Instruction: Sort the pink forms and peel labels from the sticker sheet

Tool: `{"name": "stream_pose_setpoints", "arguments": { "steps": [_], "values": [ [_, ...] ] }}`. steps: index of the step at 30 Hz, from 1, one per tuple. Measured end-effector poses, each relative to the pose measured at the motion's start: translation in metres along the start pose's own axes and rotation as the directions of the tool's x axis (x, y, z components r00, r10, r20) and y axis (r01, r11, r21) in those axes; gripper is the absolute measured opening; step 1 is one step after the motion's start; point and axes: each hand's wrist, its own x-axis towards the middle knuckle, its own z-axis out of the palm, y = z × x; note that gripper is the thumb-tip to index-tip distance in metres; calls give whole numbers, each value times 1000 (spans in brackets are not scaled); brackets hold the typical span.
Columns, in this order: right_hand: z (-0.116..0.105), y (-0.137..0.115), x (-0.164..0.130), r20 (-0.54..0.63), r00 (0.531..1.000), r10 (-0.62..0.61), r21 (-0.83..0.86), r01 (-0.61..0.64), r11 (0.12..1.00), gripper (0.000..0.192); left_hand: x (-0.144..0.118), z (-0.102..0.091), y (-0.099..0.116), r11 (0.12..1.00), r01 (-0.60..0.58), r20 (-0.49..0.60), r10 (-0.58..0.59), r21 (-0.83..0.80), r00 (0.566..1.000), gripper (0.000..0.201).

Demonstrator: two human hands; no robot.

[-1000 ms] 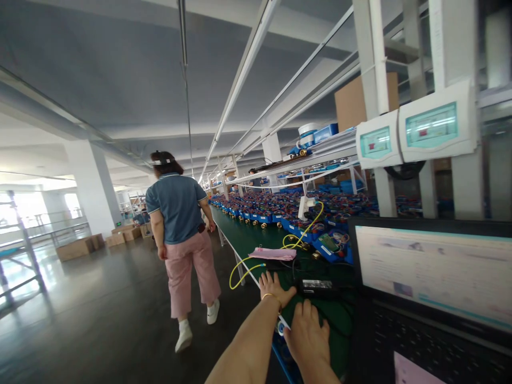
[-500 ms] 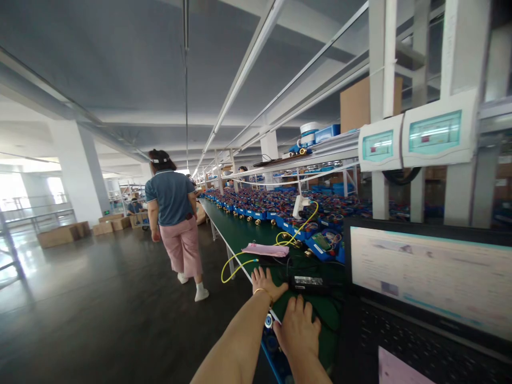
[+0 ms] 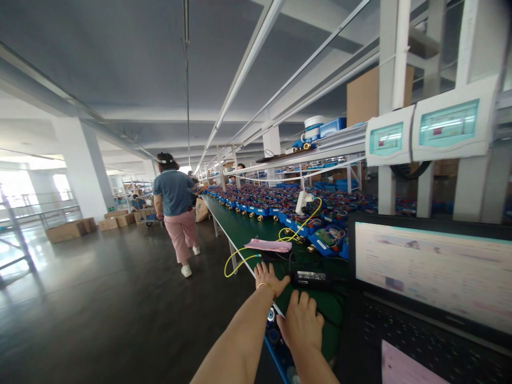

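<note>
My left hand (image 3: 270, 278) lies on the green bench top (image 3: 236, 226) near its edge, fingers spread, with a gold bracelet at the wrist. Closer to me, my right hand (image 3: 303, 321) rests palm down on the same surface, fingers stretched out. Nothing shows in either hand. Just right of my left hand is a black power adapter (image 3: 312, 278). Beyond the fingers lies a folded pink cloth or paper (image 3: 268, 245), beside a looped yellow cable (image 3: 240, 258). An open laptop (image 3: 432, 277) stands right of my right hand; a pink sheet (image 3: 408, 367) covers part of its keyboard.
Many blue units with wires (image 3: 256, 208) fill the bench beyond. White breaker boxes (image 3: 450, 125) hang on the posts at right. A blue-edged panel (image 3: 276, 349) sits below the bench edge. On the floor at left, a person (image 3: 175, 200) walks near cardboard boxes (image 3: 70, 231).
The person in the blue shirt has walked farther off along the bench. My view has shifted slightly to the left, and both my hands stay on the bench top.
</note>
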Motion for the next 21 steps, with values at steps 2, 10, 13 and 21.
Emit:
{"name": "stream_pose_setpoints", "arguments": {
  "steps": [2, 10, 13, 21],
  "values": [
    [0, 0, 0, 0, 1000, 6, 1, -6, 1000, 50, 0, 0, 0, 1000, -1, -5, 1, 0, 1000, 100],
    [2, -3, 1, 10, 997, 71, -8, -70, 997, 62, 1, -1, 0, 1000, -2, -14, 2, -13, 1000, 100],
    [3, -3, 1, 46, 996, 82, -5, -82, 997, 66, 1, -1, 0, 1000, -2, -17, 2, -10, 1000, 101],
    [7, -2, 3, 81, 996, 32, 33, -35, 999, 61, 1, -1, 0, 1000, -2, -18, 2, 21, 1000, 99]
  ]
}}
